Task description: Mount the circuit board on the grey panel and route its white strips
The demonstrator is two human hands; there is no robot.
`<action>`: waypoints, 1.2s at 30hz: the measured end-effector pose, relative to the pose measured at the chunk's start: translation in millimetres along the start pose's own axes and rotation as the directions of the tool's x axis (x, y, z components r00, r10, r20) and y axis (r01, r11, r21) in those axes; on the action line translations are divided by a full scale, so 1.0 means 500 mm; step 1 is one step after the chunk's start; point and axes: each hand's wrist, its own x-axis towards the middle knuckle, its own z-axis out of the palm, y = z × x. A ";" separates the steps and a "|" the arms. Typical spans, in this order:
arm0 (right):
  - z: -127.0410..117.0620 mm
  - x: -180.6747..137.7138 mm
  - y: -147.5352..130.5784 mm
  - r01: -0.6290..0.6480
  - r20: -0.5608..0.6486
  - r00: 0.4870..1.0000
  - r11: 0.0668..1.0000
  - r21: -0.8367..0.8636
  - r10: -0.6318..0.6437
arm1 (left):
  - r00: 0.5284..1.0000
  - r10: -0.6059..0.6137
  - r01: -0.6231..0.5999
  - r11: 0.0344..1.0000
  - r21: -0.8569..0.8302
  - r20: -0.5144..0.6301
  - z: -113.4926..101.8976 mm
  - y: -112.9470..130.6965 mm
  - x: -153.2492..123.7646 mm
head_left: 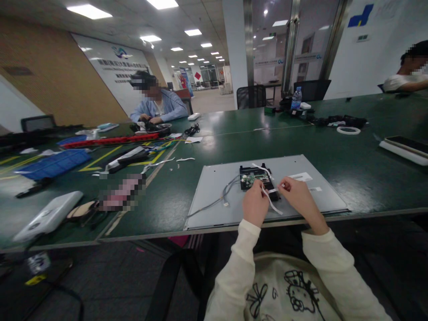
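A black device with a green circuit board (249, 179) rests on a pale grey flat panel (214, 187) at the table's front edge. My left hand (256, 204) is closed at the device's near side, pinching a narrow white strip (274, 206) whose tail curls down over the panel. Just right of it, my right hand (297, 194) is closed in a pinch, with a short white piece (273, 191) between the two hands. Whatever its fingertips hold is too small to make out. Another white strip (262, 168) lies across the device's top. Grey cables (224, 194) run left from it.
Left on the green table are a blue basket (55, 162), a white case (48, 216) and loose strips (185, 159). A water bottle (296, 98), a tape roll (348, 130) and a phone (409, 145) lie farther off. One person (160, 104) sits opposite, another (409, 73) far right.
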 end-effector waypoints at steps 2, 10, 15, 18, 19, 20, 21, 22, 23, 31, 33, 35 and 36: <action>0.003 0.001 0.000 0.001 0.024 1.000 0.999 -0.049 0.000 | 1.000 0.000 -0.002 0.997 0.075 0.027 0.000 0.001 0.003; 0.009 0.004 -0.004 -0.012 0.069 0.997 0.977 -0.215 0.028 | 0.993 -0.003 -0.013 0.990 0.138 0.116 -0.014 0.007 0.021; 0.005 0.000 -0.010 -0.052 0.029 0.998 0.957 -0.285 0.063 | 0.993 -0.021 0.008 0.994 0.111 0.115 -0.026 0.006 0.015; 0.001 -0.004 -0.015 -0.058 0.028 0.997 0.939 -0.338 0.071 | 0.995 -0.006 -0.005 0.994 0.110 0.098 -0.028 0.003 0.012; 0.000 -0.005 -0.017 -0.060 0.031 0.997 0.934 -0.351 0.076 | 0.996 0.000 -0.009 0.994 0.104 0.092 -0.028 0.002 0.011; -0.001 -0.006 -0.019 -0.062 0.035 0.996 0.931 -0.361 0.080 | 0.996 0.004 -0.013 0.995 0.097 0.088 -0.029 0.000 0.011; -0.001 -0.007 -0.021 -0.063 0.038 0.996 0.927 -0.369 0.082 | 0.996 0.008 -0.015 0.996 0.088 0.086 -0.029 -0.001 0.012; -0.002 -0.008 -0.023 -0.063 0.040 0.996 0.925 -0.375 0.084 | 0.996 0.011 -0.018 0.997 0.079 0.086 -0.030 -0.003 0.012; -0.003 -0.008 -0.025 -0.062 0.042 0.996 0.923 -0.380 0.084 | 0.996 0.015 -0.021 0.997 0.070 0.085 -0.030 -0.004 0.012; -0.006 -0.009 -0.026 -0.051 0.057 0.995 0.916 -0.397 0.080 | 0.996 0.063 -0.066 0.997 0.045 0.060 -0.026 -0.015 0.010; -0.006 -0.009 -0.025 -0.047 0.056 0.996 0.918 -0.393 0.075 | 0.996 0.066 -0.069 0.996 0.051 0.062 -0.027 -0.015 0.009; -0.006 -0.009 -0.024 -0.049 0.052 0.996 0.920 -0.390 0.076 | 0.996 0.063 -0.067 0.996 0.065 0.063 -0.029 -0.016 0.007; -0.006 -0.010 -0.024 -0.051 0.051 0.996 0.920 -0.388 0.076 | 0.996 0.058 -0.063 0.995 0.074 0.064 -0.031 -0.016 0.005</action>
